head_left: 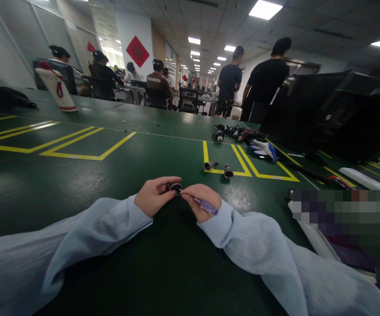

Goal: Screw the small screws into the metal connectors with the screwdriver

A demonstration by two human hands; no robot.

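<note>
Near the middle of the green table (pixel 87 175), my left hand (pixel 155 195) pinches a small dark round part with a metallic rim (pixel 176 188). A purple-handled screwdriver (pixel 206 206) is held in my right hand (pixel 203 199), its thin tip pointing left and meeting the round part. The fingers of both hands are closed and almost touch. Beyond my right hand, two metal cup-shaped parts lie by the yellow tape, one on its side (pixel 209 166) and one with its opening toward me (pixel 228 171).
Cabled parts (pixel 220 135) and a white-blue glove (pixel 264 150) lie at the back right. A white cup (pixel 57 87) stands back left. Black monitors (pixel 335 114) and a white-edged item (pixel 318 237) are at right. People sit and stand beyond the table.
</note>
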